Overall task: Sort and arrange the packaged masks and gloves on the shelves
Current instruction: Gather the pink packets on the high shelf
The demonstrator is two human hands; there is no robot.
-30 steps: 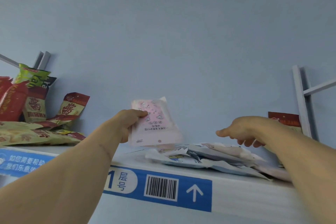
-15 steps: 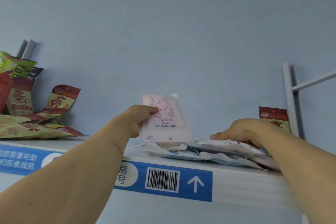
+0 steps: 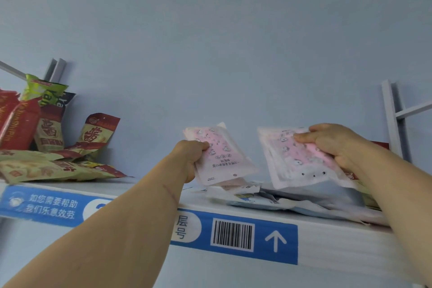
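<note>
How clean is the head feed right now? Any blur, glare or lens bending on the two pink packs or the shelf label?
Head view: light is soft and even, with no glare on either pink pack; the left hand's pack shows readable print, the right hand's pack looks slightly smeared; the shelf label barcode is sharp; the wide lens tilts the shelf edge and leans the uprights; faint shadows fall behind the snack bags.

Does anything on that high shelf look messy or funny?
Yes. The pile of packets under the two pink mask packs lies crooked and overlapping, with corners poking past the shelf edge. On the left, the snack bags have toppled and lean on each other instead of standing straight.
</note>
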